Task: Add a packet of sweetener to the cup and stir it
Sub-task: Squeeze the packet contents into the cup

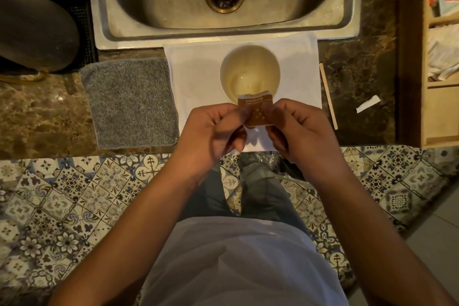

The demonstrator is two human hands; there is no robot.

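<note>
1. Left hand (213, 129) and right hand (301, 126): both pinch the brown sweetener packet (257, 110), torn top edge up, at the near rim of the cup.
2. White cup (250, 72): holds pale liquid; stands on a white napkin (198, 77) on the marble bench (357, 62).
3. Wooden stirrer (328, 95): lies right of the napkin.
4. Grey cloth (129, 102): left of the napkin.

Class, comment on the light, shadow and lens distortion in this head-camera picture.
Head view: dim, warm light; the left hand and right hand holding the packet cast shadow on the white towel; a highlight glints in the cup; wide-angle bending curves the sink rim.
</note>
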